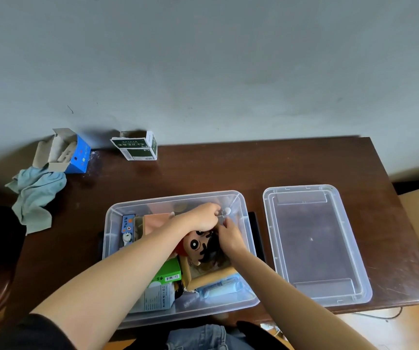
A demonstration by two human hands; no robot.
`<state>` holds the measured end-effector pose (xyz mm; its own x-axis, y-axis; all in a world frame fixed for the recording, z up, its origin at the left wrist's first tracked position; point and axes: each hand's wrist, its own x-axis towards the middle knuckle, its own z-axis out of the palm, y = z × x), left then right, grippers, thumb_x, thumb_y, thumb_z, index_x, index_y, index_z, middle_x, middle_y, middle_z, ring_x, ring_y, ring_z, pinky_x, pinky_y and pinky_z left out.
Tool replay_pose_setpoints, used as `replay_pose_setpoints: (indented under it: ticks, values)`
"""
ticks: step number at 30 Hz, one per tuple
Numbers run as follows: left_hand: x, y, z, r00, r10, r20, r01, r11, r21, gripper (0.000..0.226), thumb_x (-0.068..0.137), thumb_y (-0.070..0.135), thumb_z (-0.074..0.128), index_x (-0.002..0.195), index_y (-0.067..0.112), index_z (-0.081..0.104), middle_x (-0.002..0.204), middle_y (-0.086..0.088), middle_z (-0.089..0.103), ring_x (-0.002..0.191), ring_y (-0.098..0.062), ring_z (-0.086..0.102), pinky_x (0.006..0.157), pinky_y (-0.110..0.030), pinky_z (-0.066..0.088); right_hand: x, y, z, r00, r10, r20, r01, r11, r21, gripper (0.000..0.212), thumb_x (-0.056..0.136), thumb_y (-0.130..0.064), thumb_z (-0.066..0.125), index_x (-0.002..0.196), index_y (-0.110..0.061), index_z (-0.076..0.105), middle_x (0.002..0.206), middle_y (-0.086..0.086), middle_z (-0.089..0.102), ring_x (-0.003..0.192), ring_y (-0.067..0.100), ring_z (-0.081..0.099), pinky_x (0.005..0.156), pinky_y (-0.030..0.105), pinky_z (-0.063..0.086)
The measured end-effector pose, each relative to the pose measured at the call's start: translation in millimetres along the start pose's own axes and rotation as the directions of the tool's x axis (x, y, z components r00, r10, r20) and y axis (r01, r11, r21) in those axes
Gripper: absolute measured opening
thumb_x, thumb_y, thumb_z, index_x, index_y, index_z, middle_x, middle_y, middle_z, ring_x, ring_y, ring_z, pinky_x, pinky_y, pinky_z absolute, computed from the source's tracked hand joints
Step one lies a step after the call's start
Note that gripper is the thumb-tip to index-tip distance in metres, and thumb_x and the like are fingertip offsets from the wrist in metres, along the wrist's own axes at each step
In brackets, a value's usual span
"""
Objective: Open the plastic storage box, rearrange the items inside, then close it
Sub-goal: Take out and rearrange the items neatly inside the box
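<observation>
The clear plastic storage box (112, 223) stands open at the table's front middle. Its lid (314, 243) lies upside down on the table to the right. Both hands are inside the box at its far right corner. My left hand (200, 218) pinches a small clear item with a white round end (226, 211). My right hand (231, 236) touches the same item from below, fingers curled. Under the hands lies a cartoon-face plush toy (198, 245). Inside the box I also see a green carton (169, 272), a white carton (156, 296), a blue panda-print box (128, 229), and a clear packet (221, 286).
A blue open carton (74, 154) and a green-and-white carton (137, 147) stand at the table's back left by the wall. A light blue cloth (35, 195) lies at the left. A dark flat object (256, 233) sits between box and lid.
</observation>
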<state>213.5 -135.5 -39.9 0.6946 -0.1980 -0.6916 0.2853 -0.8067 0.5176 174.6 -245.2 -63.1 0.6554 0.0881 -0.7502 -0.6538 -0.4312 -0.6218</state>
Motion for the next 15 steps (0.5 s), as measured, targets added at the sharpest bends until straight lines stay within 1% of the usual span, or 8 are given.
replay_pose_setpoints:
  ticks: [1,2,4,6,8,9,12,15]
  values:
    - [-5.1,-2.0,-4.1,1.0,0.018,-0.01,-0.018,0.999,0.032,0.041,0.099,0.009,0.035,0.138,0.012,0.047,0.138,-0.007,0.053,0.123,-0.024,0.05,0.104,-0.035,0.039,-3.6,0.6,-1.1,0.999,-0.034,-0.007,0.034,0.999,-0.035,0.03,0.095,-0.015,0.032,0.123,-0.018,0.043,0.1,0.0,0.058,0.087,0.01,0.055,0.066,0.021,0.047]
    - [-12.2,-4.5,-9.2,0.999,0.041,-0.024,-0.039,0.997,0.067,0.04,0.099,0.012,0.036,0.137,0.013,0.05,0.138,-0.005,0.053,0.123,-0.023,0.051,0.103,-0.034,0.04,-7.0,1.8,-2.2,0.997,-0.072,-0.015,0.071,0.995,-0.065,0.028,0.094,-0.013,0.032,0.119,-0.019,0.043,0.092,-0.003,0.055,0.079,0.007,0.052,0.058,0.019,0.04]
    - [-28.9,-10.8,-19.0,0.997,0.072,-0.038,-0.067,0.99,0.122,0.036,0.1,0.02,0.038,0.131,0.016,0.056,0.135,0.0,0.056,0.12,-0.02,0.052,0.102,-0.034,0.041,-12.6,4.5,-5.5,0.99,-0.139,-0.025,0.135,0.984,-0.118,0.02,0.094,-0.011,0.031,0.107,-0.021,0.044,0.084,-0.006,0.053,0.072,0.006,0.049,0.055,0.019,0.036]
    - [-48.4,-17.1,-25.0,0.996,0.086,-0.027,-0.081,0.986,0.147,0.034,0.1,0.029,0.04,0.127,0.02,0.058,0.13,0.002,0.059,0.114,-0.019,0.054,0.099,-0.036,0.042,-20.8,5.3,-7.7,0.979,-0.201,-0.018,0.196,0.97,-0.142,0.019,0.097,-0.014,0.033,0.105,-0.025,0.046,0.088,-0.008,0.055,0.076,0.002,0.051,0.061,0.018,0.041]
    - [-65.8,-21.4,-26.5,0.995,0.097,-0.007,-0.094,0.976,0.198,0.035,0.097,0.039,0.043,0.128,0.026,0.054,0.127,0.004,0.059,0.109,-0.018,0.055,0.095,-0.037,0.043,-28.4,5.5,-7.7,0.965,-0.26,-0.01,0.256,0.956,-0.144,0.022,0.099,-0.019,0.035,0.113,-0.026,0.05,0.102,-0.007,0.058,0.093,0.006,0.056,0.075,0.021,0.046]
    - [-71.7,-22.1,-26.1,0.994,0.107,0.0,-0.104,0.967,0.234,0.04,0.094,0.043,0.048,0.131,0.029,0.05,0.129,0.004,0.057,0.11,-0.018,0.055,0.094,-0.037,0.042,-31.7,5.2,-7.7,0.957,-0.29,-0.006,0.286,0.946,-0.153,0.023,0.099,-0.021,0.036,0.114,-0.025,0.053,0.106,-0.007,0.059,0.098,0.009,0.056,0.079,0.022,0.047]
    - [-83.6,-23.5,-22.3,0.99,0.142,-0.023,-0.124,0.918,0.376,0.065,0.079,0.041,0.066,0.138,0.031,0.04,0.127,0.004,0.054,0.113,-0.02,0.054,0.089,-0.036,0.042,-38.4,3.5,-7.3,0.945,-0.325,0.023,0.325,0.93,-0.171,0.023,0.098,-0.026,0.042,0.117,-0.023,0.054,0.106,-0.01,0.06,0.096,0.005,0.056,0.07,0.012,0.043]
    - [-87.4,-22.9,-11.2,0.975,0.172,-0.143,-0.058,0.812,0.581,0.066,0.079,0.029,0.071,0.137,0.025,0.04,0.125,-0.002,0.057,0.114,-0.024,0.05,0.084,-0.035,0.042,-42.0,-2.0,-10.9,0.941,-0.336,0.028,0.336,0.928,-0.161,0.021,0.097,-0.022,0.047,0.117,-0.021,0.055,0.104,-0.011,0.06,0.095,0.004,0.056,0.071,0.011,0.044]
